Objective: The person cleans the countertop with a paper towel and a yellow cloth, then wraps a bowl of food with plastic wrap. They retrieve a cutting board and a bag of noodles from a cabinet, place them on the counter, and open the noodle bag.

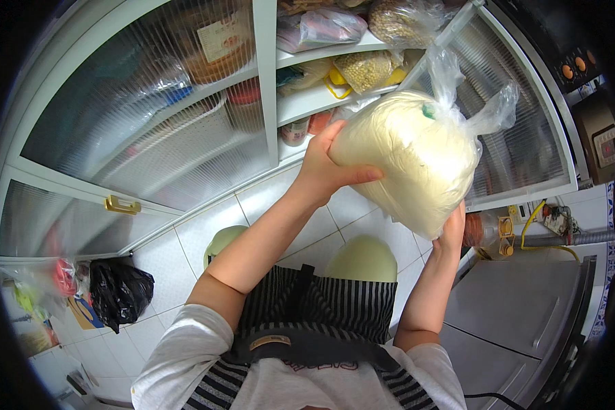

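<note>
A large clear plastic bag of pale, cream-coloured contents, knotted at its top, is held up before the open cabinet. My left hand grips its left side, thumb across the front. My right hand holds it low on the right, its fingers partly hidden by the bag. Behind the bag, the cabinet shelf bears a bag of beige beans or pulses, and a jar stands on the level below.
The open cabinet door stands to the right, near a plastic bottle and a grey metal refrigerator or cabinet. Closed ribbed-glass doors with a gold handle are at left. A black plastic bag lies on the tiled floor.
</note>
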Tool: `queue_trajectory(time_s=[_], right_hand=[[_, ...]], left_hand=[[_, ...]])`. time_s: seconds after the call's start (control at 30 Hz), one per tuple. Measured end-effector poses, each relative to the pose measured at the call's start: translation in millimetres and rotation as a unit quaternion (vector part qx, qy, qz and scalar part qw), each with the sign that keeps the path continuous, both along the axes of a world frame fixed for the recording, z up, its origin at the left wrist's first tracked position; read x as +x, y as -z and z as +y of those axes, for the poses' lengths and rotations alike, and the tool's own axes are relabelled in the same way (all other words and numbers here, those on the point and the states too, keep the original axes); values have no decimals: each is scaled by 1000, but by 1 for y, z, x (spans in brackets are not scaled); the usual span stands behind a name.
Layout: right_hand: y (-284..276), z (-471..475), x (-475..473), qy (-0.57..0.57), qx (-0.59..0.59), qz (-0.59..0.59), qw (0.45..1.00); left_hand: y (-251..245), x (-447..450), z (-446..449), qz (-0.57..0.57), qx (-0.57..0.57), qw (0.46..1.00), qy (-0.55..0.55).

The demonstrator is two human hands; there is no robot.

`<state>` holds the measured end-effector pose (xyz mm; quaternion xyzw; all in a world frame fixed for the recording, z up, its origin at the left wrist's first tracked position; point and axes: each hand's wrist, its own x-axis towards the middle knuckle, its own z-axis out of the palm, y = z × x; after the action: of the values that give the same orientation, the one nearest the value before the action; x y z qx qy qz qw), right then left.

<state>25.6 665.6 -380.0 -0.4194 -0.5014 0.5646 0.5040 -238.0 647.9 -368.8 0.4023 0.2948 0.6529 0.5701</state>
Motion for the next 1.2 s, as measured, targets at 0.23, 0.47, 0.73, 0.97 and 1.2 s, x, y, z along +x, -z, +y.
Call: queue_trajectory(time_s=[0.23,0.47,0.73,0.97,1.2], right_hand=[[-3,-3,-2,-2,-2,49,999],[1,-6,-11,-17,62,64,996],[-5,-4,-27,28,129,53,990],[-6,-2,-17,46,165,51,984],[-1,-1,-16,35,155,110,981]], left_hand=[[-16,5,-10,16,-21,1000,-15],[-41,-2,-15,179,25,982,-62],[-61,1,-17,356,105,916,-153],[-69,11,-15,322,140,916,-196],[-72,16,-18,319,115,918,-207]])
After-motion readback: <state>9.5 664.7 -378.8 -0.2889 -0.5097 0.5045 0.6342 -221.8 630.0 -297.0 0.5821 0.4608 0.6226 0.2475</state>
